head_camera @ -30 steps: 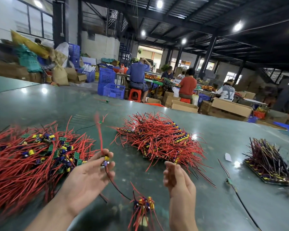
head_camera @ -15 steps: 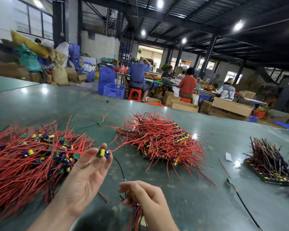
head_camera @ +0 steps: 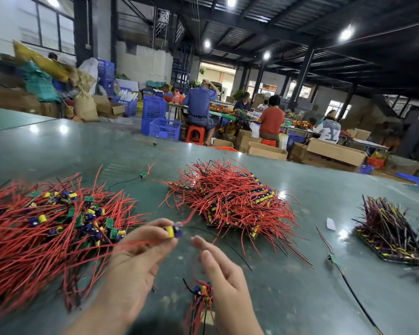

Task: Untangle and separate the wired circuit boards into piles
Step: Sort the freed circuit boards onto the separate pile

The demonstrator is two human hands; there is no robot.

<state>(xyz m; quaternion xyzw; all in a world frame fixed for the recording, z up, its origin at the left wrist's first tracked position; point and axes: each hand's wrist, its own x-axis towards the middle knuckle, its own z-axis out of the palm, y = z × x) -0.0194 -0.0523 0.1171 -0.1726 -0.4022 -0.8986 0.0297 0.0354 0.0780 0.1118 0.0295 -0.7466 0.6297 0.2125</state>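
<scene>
My left hand [head_camera: 136,259] pinches a single small circuit board [head_camera: 172,231], with a yellow and blue capacitor, between thumb and fingertips; its red wires trail off to both sides. My right hand [head_camera: 220,272] hovers just right of it, fingers fairly straight, with a blurred red wire by the fingertips. A small bundle of boards [head_camera: 203,293] lies on the table under that hand. A tangled pile of red-wired boards [head_camera: 41,228] spreads at the left. An ordered pile [head_camera: 232,201] sits in the middle, and a darker-wired pile [head_camera: 394,235] at the right.
All lies on a green table [head_camera: 288,274]. Single loose boards lie at the back centre [head_camera: 144,175], farther back [head_camera: 154,143] and at the right [head_camera: 332,258] on a long black wire. A white scrap [head_camera: 330,224] lies nearby. People work at benches beyond the table.
My right hand has lifted off the small bundle and straightened its fingers beside the held board. My left hand has carried the board slightly right, its wires swinging.
</scene>
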